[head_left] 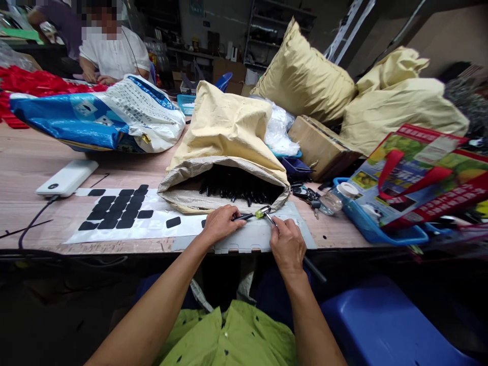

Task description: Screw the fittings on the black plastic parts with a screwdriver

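My left hand (223, 222) is closed around a slim black piece (243, 217) above the grey board (240, 241) at the table's front edge. My right hand (286, 244) grips a hammer; its dark handle (314, 269) sticks out below the fist and its metal shaft shows above. The hammer's yellow-green and metal head (263, 211) is at the right end of the black piece; whether they touch is unclear. Just behind both hands a cream sack (229, 127) lies with its mouth facing me, holding several black pieces (244, 193).
Black rounded patches (114, 208) lie on a white sheet (152, 231) at left, near a white power bank (67, 178) with a cable. A blue-white bag (114, 119) lies behind. At right are keys (310, 195) and a blue basket (366, 223). A person (114, 56) sits across.
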Demonstrator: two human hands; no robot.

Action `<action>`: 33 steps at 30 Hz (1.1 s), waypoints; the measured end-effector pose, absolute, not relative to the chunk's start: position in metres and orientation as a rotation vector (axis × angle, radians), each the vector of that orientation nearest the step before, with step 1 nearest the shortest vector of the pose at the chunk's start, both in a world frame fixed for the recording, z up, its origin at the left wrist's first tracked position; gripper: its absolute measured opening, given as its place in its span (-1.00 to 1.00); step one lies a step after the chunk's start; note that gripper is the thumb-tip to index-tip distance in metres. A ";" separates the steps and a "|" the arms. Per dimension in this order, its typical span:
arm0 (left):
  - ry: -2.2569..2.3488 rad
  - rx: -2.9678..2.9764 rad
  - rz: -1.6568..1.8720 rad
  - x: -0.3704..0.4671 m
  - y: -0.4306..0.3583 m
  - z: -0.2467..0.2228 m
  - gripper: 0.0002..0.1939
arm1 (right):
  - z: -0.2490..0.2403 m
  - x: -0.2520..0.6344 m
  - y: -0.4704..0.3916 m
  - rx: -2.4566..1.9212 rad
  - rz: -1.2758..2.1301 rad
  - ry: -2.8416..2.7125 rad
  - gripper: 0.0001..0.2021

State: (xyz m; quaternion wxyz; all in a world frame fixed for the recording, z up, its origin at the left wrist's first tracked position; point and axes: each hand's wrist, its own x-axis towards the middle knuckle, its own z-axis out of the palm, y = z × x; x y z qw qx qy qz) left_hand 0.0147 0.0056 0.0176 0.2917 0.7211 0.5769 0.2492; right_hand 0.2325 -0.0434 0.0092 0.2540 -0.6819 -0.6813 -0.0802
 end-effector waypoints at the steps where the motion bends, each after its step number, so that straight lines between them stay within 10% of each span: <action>1: 1.479 1.829 0.707 0.011 0.008 0.018 -0.78 | 0.005 0.234 -0.042 -1.865 -0.244 -1.850 -0.71; 10: 0.919 0.790 0.944 0.001 -0.001 0.019 -0.66 | 0.001 0.227 -0.042 -1.853 -0.245 -1.798 -0.72; 33: 0.788 0.612 0.940 -0.004 0.000 0.011 -0.60 | 0.005 0.166 -0.029 -1.255 0.152 -2.092 -0.81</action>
